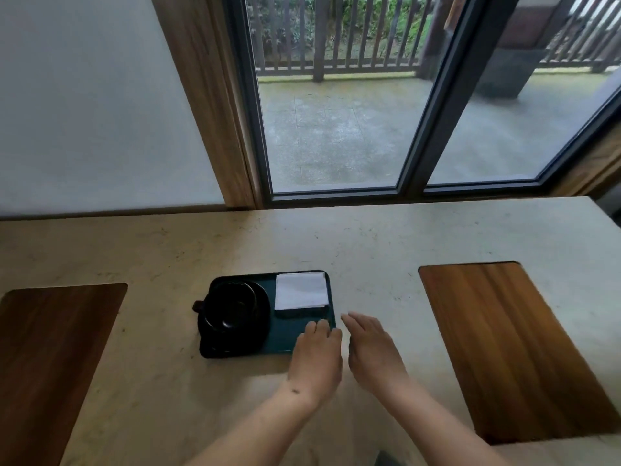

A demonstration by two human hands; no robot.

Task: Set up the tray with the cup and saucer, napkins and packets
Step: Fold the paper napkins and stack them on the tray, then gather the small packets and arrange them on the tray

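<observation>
A dark green tray (285, 338) lies on the pale stone table. On its left half a black cup (230, 306) stands on a black saucer (258, 326), handle pointing left. A stack of white napkins (301, 290) fills the tray's far right corner. My left hand (317, 356) rests over the tray's near right corner, fingers curled down onto it; whatever lies under them is hidden. My right hand (373, 348) hovers just right of the tray, fingers straight and together, holding nothing. I see no packets.
Two wooden inlays are set into the table (369, 250), one at the left (50, 364) and one at the right (514, 348). Behind the table's far edge stand a glass door (336, 129) and a white wall.
</observation>
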